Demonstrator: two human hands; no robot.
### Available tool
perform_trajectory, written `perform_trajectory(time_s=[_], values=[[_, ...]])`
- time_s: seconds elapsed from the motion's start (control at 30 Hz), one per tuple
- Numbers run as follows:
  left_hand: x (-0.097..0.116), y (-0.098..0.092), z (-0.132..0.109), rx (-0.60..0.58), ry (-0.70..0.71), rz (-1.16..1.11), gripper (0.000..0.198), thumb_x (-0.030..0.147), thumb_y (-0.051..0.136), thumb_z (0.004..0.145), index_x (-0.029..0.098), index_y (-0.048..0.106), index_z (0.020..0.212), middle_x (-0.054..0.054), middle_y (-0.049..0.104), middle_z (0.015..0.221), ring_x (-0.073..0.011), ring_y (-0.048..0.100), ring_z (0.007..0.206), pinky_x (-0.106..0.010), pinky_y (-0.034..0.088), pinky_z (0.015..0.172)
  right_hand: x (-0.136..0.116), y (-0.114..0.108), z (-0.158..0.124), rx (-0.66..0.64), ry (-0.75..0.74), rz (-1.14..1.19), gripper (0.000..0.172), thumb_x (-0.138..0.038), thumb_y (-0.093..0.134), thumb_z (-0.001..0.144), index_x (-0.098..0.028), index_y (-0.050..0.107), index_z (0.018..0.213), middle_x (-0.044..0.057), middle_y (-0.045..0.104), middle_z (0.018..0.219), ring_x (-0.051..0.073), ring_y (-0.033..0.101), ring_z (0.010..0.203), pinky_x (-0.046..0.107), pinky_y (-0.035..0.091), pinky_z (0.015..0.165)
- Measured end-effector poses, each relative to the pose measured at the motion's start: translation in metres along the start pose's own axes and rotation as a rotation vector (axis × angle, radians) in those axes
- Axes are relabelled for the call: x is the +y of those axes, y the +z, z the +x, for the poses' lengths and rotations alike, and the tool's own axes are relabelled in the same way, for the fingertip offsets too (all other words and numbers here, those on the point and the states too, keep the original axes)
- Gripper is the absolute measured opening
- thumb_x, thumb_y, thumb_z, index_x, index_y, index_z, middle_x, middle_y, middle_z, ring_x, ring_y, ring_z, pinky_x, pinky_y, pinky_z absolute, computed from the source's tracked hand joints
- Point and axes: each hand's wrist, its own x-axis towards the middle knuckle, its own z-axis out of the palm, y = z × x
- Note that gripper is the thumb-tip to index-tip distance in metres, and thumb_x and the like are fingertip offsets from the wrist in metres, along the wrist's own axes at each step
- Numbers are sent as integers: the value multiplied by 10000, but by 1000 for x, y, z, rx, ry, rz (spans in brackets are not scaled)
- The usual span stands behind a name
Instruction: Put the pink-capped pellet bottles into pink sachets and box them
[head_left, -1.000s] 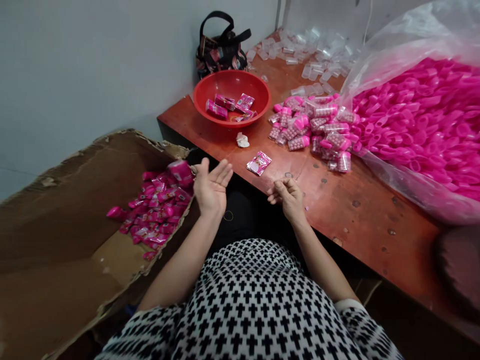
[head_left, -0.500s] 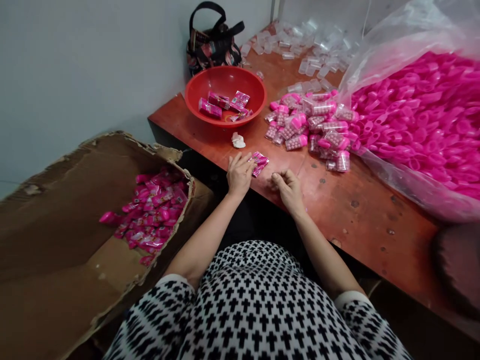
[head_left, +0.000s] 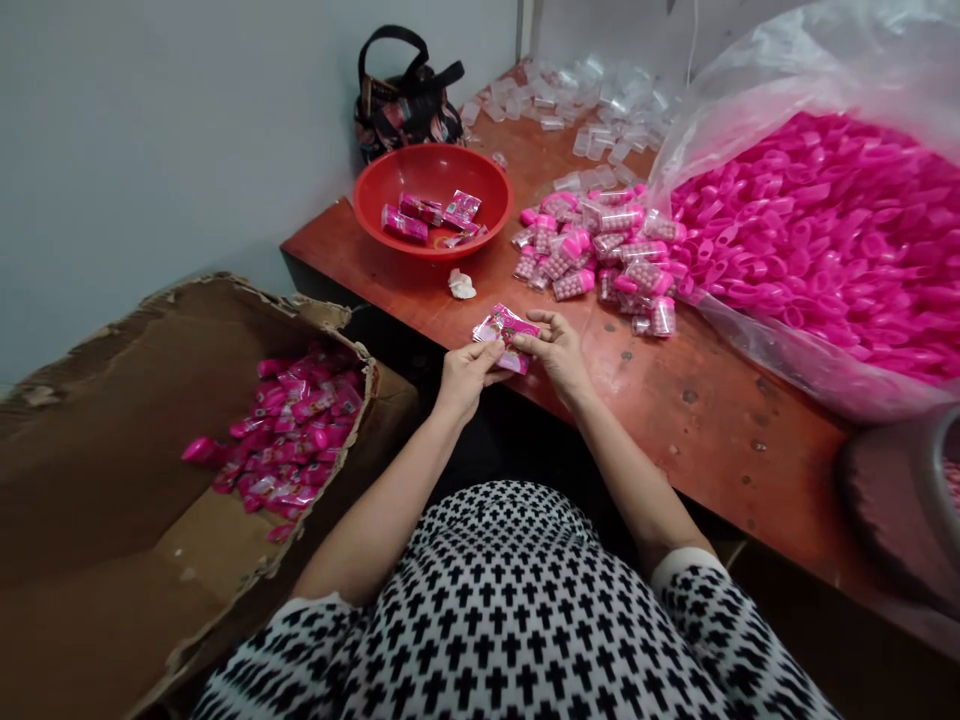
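Observation:
My left hand (head_left: 466, 382) and my right hand (head_left: 559, 352) meet over the front edge of the table. Between them are flat printed pink wrappers (head_left: 506, 330), seemingly a small stack. The left thumb and fingers pinch the near left side, and the right thumb and fingers grip the right side. A crumpled white lump (head_left: 461, 284) lies just beyond. Past my right hand sits a pile of small clear bottles with pink caps (head_left: 574, 283), filled with pale pink beads. More pink wrappers (head_left: 405, 223) lie in a red bowl (head_left: 431, 160).
At my left stands a torn cardboard box (head_left: 90, 350) with wrapped pink bottles (head_left: 300, 430) inside. A clear bag of pink plastic caps (head_left: 817, 240) covers the table's right. Clear empty bottles (head_left: 600, 130) and a black handbag (head_left: 409, 110) are behind; a bucket (head_left: 900, 500) stands at right.
My left hand lay on the wrappers and my right hand was apart beside them. Now both hands grip the wrappers, which are raised and fanned slightly. The view has shifted a little right.

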Motion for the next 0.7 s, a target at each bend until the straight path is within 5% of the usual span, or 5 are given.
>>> perform_trajectory(time_s=[0.23, 0.4, 0.7], values=[[10, -24, 1, 170, -23, -65, 328, 364, 783, 595, 101, 685, 765, -81, 703, 719, -156, 676, 645, -256, 551, 622, 3, 19, 30, -43, -138, -212, 414, -334, 777, 585, -187, 529, 882, -104, 533, 537, 88, 538, 499, 211, 423, 518], [13, -27, 9, 79, -21, -74, 356, 392, 792, 577, 116, 685, 775, -50, 698, 732, -131, 657, 617, -254, 559, 606, 1, 34, 30, -93, -142, -359, 420, -383, 753, 604, -186, 530, 901, -113, 486, 509, 77, 457, 451, 210, 349, 482], [11, -31, 20, 198, -46, -120, 229, 282, 782, 593, 99, 688, 693, -51, 684, 645, -124, 648, 572, -232, 564, 568, 0, 21, 49, 54, -222, -572, 325, -434, 702, 661, -193, 532, 796, -89, 481, 524, 90, 465, 499, 229, 349, 516]])
